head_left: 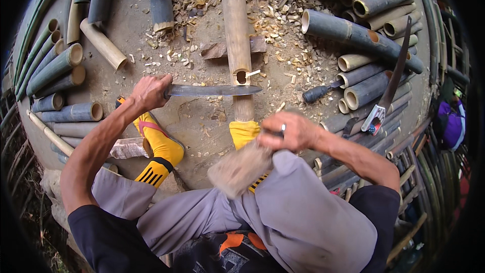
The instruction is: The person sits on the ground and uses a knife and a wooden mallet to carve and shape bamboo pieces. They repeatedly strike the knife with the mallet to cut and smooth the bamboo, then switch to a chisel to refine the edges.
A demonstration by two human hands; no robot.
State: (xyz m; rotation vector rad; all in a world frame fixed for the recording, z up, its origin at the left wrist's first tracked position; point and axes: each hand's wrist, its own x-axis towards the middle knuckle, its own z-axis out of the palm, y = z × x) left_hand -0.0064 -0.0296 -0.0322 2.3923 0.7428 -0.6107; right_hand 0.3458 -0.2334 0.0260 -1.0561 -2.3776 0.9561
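My left hand (149,92) is closed around the handle of a long knife (212,90), its pointed blade lying level across a bamboo pole (236,25) just below a cut hole (241,77). A pale chip (254,73) sticks out beside that hole. The pole runs away from me, resting on a wood block (214,50), its near end at my yellow-covered right foot (244,132). In my right hand (290,130), closed above my right knee, is a wooden mallet (240,169), its thick head blurred by motion and hanging toward my lap.
Wood chips (278,20) litter the ground around the pole. Cut bamboo lengths lie at left (55,71) and are stacked at right (369,88). A handsaw (394,78) leans over the right stack, near a dark-handled tool (317,93). My left foot (166,146) stands left of the pole.
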